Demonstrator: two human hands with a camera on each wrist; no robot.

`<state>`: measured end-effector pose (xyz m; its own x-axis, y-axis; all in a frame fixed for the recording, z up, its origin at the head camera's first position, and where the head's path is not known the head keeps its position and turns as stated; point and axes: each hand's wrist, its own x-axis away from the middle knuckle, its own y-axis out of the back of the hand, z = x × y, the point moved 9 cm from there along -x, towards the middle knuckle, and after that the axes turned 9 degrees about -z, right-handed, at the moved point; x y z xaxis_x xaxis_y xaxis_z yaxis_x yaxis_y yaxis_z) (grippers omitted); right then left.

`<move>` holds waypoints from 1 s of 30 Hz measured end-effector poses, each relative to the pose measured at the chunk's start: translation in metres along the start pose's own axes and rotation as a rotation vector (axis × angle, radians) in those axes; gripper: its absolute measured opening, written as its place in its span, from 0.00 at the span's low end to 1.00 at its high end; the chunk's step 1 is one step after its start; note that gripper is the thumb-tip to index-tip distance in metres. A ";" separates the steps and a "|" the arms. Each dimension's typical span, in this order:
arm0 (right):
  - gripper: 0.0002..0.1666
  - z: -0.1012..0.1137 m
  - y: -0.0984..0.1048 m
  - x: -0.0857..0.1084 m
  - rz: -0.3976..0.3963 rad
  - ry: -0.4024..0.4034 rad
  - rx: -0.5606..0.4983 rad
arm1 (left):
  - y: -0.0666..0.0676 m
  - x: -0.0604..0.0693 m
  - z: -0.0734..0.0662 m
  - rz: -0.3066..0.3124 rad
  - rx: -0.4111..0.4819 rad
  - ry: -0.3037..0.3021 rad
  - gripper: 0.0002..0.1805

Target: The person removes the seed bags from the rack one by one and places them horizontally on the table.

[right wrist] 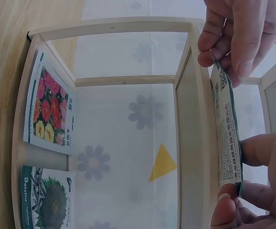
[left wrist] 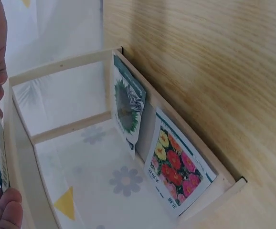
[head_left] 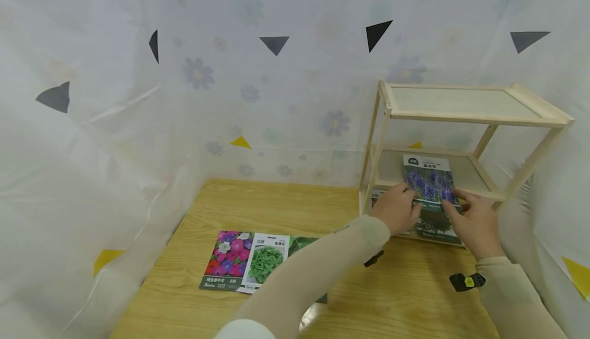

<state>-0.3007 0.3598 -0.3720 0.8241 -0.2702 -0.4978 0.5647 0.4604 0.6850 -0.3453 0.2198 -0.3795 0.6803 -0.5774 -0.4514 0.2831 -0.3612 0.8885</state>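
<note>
A purple-flower seed packet [head_left: 428, 177], pinched at its sides between the thumb and curled fingers of the left hand [head_left: 397, 210] and right hand [head_left: 477, 224], is at a wooden rack [head_left: 479, 120], with packets [right wrist: 52, 102] below the fingers and others [head_left: 228, 257] leftward on the desk [head_left: 378, 305].

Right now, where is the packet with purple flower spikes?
In the head view, the packet is on the right, held between left hand and right hand at the front edge of the middle shelf.
</note>
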 end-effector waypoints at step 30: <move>0.42 0.001 -0.012 0.015 0.075 0.022 -0.032 | -0.004 0.015 0.036 -0.068 0.589 0.452 0.24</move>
<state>-0.2949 0.3492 -0.3874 0.8627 -0.2155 -0.4576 0.4994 0.5058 0.7034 -0.3610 0.1859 -0.3927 0.9218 -0.2281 -0.3135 0.0119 -0.7916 0.6109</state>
